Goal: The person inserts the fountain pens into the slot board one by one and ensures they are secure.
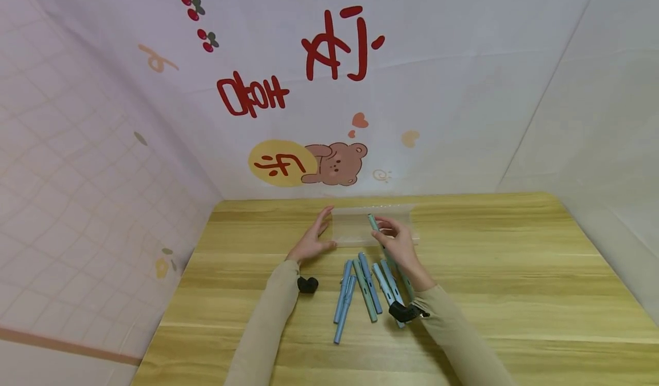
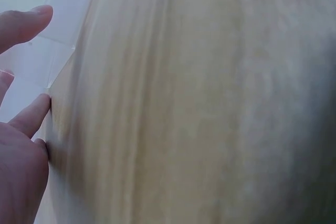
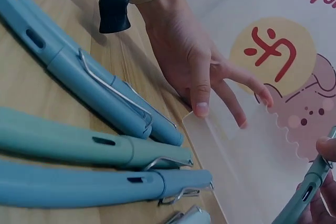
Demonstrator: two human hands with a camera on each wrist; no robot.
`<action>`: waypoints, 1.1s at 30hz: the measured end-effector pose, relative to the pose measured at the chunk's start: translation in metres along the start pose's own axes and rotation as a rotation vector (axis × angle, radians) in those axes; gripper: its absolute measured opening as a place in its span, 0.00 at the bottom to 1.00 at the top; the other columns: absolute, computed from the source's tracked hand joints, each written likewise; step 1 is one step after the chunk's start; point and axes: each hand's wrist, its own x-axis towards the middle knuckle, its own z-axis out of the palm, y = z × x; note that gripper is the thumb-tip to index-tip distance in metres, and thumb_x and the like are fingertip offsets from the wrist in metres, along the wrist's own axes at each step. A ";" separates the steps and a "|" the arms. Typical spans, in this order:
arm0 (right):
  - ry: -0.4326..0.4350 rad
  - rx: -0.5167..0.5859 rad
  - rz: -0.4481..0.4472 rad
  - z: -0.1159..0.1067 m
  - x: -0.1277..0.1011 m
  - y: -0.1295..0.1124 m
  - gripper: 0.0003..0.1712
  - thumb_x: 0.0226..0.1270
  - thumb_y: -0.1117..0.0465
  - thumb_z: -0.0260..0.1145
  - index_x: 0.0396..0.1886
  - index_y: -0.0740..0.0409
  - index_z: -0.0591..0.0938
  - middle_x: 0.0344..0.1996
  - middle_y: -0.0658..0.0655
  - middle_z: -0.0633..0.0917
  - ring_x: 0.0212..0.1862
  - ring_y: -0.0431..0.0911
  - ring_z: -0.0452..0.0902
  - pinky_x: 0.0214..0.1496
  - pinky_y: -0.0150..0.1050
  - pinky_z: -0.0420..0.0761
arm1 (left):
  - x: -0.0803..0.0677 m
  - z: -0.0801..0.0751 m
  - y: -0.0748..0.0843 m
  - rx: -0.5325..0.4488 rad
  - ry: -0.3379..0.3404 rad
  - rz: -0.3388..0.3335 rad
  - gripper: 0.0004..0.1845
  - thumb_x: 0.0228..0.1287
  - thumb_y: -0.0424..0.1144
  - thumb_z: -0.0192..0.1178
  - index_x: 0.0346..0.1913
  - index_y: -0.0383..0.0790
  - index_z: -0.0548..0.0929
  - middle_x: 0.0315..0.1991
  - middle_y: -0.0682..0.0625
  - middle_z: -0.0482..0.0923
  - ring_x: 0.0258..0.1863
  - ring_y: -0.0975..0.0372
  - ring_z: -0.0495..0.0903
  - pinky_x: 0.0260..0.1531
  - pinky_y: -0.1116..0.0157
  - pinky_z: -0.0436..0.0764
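Note:
A clear plastic pouch [image 1: 370,226] lies flat on the wooden table [image 1: 515,283] near the far wall. My left hand [image 1: 313,238] rests open on the pouch's left edge, fingers straight; in the right wrist view the left hand [image 3: 202,72] presses the pouch [image 3: 236,156] at its corner. My right hand [image 1: 397,243] pinches a green pen [image 1: 373,221] and holds it over the pouch. The same pen [image 3: 307,195] shows at the right wrist view's lower right. Several blue and green pens [image 1: 362,289] lie in a loose row on the table in front of the hands.
Printed cloth walls [image 1: 329,88] enclose the table on three sides. A black wrist camera [image 1: 308,285] sits on the left forearm, another [image 1: 404,311] on the right. Bare wood [image 2: 210,103] fills the left wrist view.

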 end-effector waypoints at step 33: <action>0.007 -0.023 -0.082 0.059 0.056 0.015 0.20 0.60 0.73 0.68 0.52 0.61 0.75 0.38 0.64 0.81 0.39 0.57 0.81 0.36 0.40 0.79 | -0.006 -0.002 0.014 -0.057 -0.052 -0.019 0.52 0.56 0.18 0.62 0.77 0.44 0.43 0.76 0.40 0.37 0.71 0.36 0.41 0.66 0.40 0.48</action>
